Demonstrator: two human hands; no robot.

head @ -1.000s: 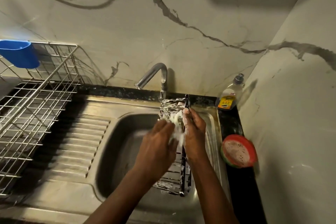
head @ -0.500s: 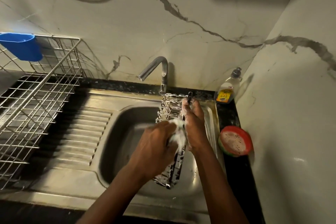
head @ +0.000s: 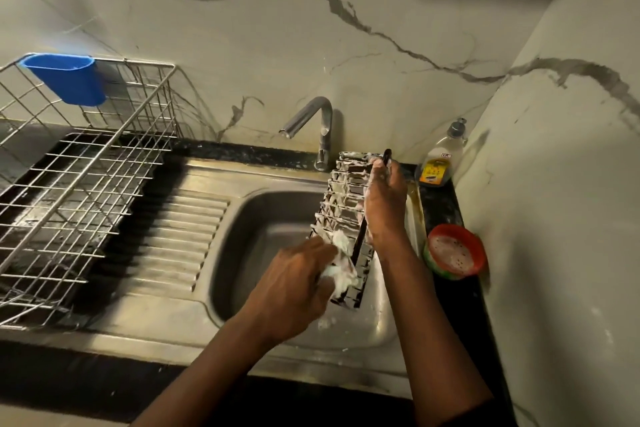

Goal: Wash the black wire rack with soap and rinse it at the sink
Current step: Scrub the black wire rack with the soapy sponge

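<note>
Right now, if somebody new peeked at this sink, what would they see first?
First the two hands over the sink: the right hand grips the soapy black wire rack near its far end, and the left hand presses a foamy white scrubber on its near end. Next the bright blue cup hooked on the silver dish basket at the left, and the red soap dish on the dark counter at the right.

Left hand (head: 294,282) curled round a soapy scrubber (head: 343,253); right hand (head: 382,204), farther forward, grips the rack (head: 343,198) edge
</note>
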